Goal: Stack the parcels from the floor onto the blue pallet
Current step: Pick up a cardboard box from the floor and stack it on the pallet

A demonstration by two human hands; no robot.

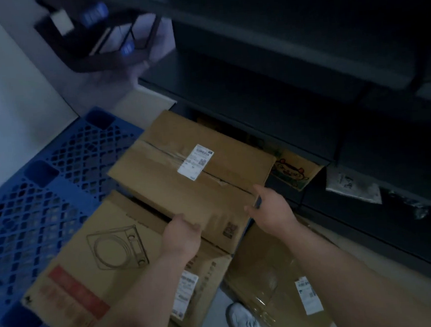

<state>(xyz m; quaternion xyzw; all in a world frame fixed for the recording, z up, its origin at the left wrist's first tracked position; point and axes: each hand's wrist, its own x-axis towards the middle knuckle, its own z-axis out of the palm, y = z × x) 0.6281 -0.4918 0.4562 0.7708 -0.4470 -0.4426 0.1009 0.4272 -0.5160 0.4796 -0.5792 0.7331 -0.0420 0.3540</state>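
Observation:
A brown cardboard parcel (183,163) with a white label on its taped top is between my hands. My left hand (182,233) grips its near left edge, fingers curled over the rim. My right hand (269,208) holds its near right corner. Under and in front of it lies a larger parcel (94,271) printed with a washing-machine drawing and a red patch, resting partly over the blue lattice pallet (32,203) at the left. Another taped parcel (272,280) with a white label lies on the floor at the lower right.
Dark shelving (305,78) fills the right and top. A small box with a cartoon print (292,172) and a grey bag (353,186) sit low by the shelf. A dark rack (96,36) stands at the top left. My white shoe (242,321) is at the bottom.

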